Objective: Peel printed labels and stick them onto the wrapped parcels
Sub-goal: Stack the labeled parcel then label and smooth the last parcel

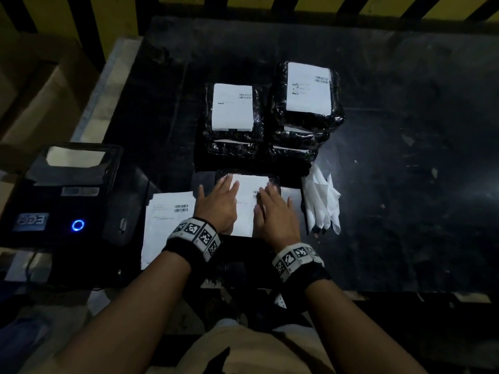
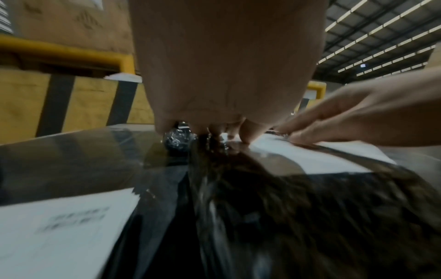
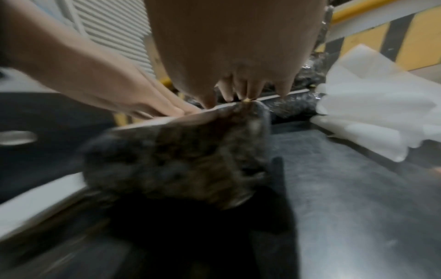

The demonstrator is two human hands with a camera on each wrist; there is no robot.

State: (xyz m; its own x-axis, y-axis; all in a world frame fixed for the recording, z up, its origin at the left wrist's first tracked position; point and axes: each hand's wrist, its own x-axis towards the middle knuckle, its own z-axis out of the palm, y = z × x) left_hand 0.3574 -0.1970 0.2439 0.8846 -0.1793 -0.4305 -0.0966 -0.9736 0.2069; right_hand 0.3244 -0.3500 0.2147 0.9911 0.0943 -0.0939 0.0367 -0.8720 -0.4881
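A black wrapped parcel (image 1: 220,174) lies at the table's near edge with a white printed label (image 1: 247,209) on its top. My left hand (image 1: 218,201) lies flat on the label's left side, fingers straight. My right hand (image 1: 275,209) presses flat on its right side over the barcode. In the left wrist view the left hand (image 2: 226,132) touches the label (image 2: 322,158) and the right hand (image 2: 358,120) lies beside it. In the right wrist view my right fingers (image 3: 248,92) rest on the blurred parcel (image 3: 181,156). More printed labels (image 1: 167,217) lie to the left.
Two stacks of labelled black parcels (image 1: 233,117) (image 1: 306,103) stand behind. A label printer (image 1: 64,195) with a blue light sits at the left. Peeled white backing papers (image 1: 321,201) are piled at the right. A yellow-black striped barrier (image 1: 270,6) runs behind the dark table (image 1: 405,184).
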